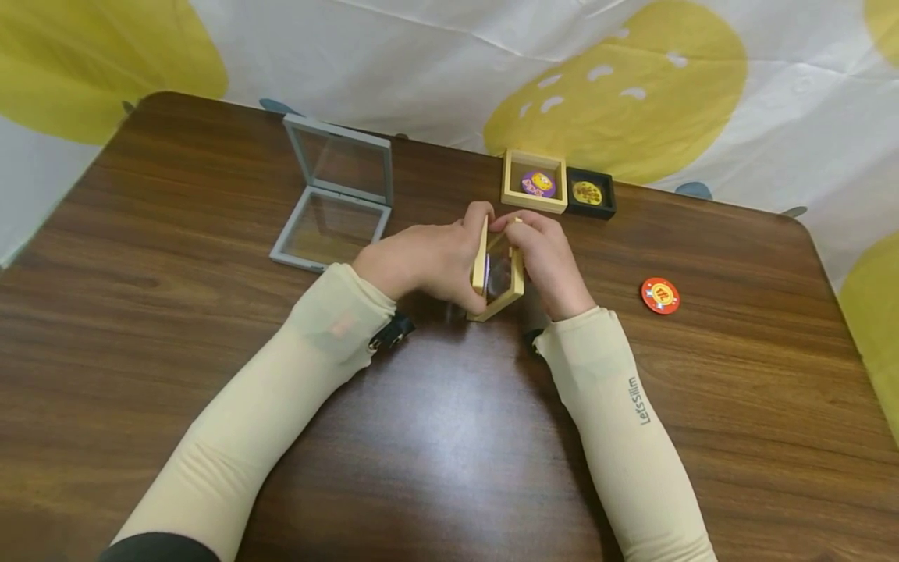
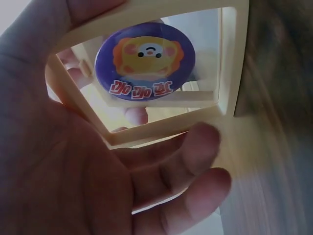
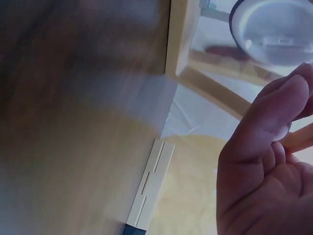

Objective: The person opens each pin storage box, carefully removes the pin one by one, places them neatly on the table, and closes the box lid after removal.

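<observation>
A cream, hinged display frame (image 1: 517, 281) stands upright on the table, its two halves partly spread, between my hands. My left hand (image 1: 431, 261) holds the left half, thumb at the near edge and a finger at the far edge. With thumb and fingers, my right hand (image 1: 555, 257) pinches the far part of the right half. Inside, against the clear film, is a round purple badge (image 2: 145, 61) with a yellow cartoon face, upside down in the left wrist view. The badge's pale back (image 3: 274, 32) shows in the right wrist view.
A grey display frame (image 1: 289, 222) stands unfolded at the back left. Behind my hands, a cream frame (image 1: 534, 204) with a purple badge touches a black frame (image 1: 593, 209) with a gold disc. A red chip (image 1: 660, 296) lies right. A patterned curtain (image 1: 435, 70) hangs behind the table.
</observation>
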`<state>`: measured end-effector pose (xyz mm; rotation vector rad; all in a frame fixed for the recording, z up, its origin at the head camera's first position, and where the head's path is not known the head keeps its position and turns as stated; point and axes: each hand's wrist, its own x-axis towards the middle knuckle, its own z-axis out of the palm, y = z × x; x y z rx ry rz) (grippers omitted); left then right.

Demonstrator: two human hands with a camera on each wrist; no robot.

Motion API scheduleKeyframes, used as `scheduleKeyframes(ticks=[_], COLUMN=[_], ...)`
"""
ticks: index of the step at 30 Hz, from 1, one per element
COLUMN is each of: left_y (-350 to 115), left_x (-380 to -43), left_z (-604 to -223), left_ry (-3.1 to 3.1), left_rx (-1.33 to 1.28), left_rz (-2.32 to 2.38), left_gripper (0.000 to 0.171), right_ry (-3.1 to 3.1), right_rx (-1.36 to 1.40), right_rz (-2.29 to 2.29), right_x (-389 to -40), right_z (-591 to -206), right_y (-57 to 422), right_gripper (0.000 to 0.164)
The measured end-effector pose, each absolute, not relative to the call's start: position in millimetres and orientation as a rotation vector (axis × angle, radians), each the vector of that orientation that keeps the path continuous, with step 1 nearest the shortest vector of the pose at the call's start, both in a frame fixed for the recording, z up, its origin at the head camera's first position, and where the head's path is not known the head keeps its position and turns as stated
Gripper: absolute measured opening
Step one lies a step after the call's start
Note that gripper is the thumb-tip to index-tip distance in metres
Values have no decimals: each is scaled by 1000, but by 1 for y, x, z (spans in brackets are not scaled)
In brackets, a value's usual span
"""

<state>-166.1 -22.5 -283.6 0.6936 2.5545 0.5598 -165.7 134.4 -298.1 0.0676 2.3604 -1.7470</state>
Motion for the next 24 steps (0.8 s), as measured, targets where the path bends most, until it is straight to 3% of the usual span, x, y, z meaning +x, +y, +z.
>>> scheduleKeyframes(ticks=[13,24], left_y=[-25,-27], left_x=[-166,-163], left_z=[-281,-279], left_ry=[2542,2556], left_rx=[664,638], left_rz=[563,525], left_gripper=[100,100], right_ry=[2488,2918], right_rx=[89,6], right_rz=[-1648,-804], right_x=[-165,-165], right_z=[-296,-289], right_y=[132,140], right_gripper=[34,41])
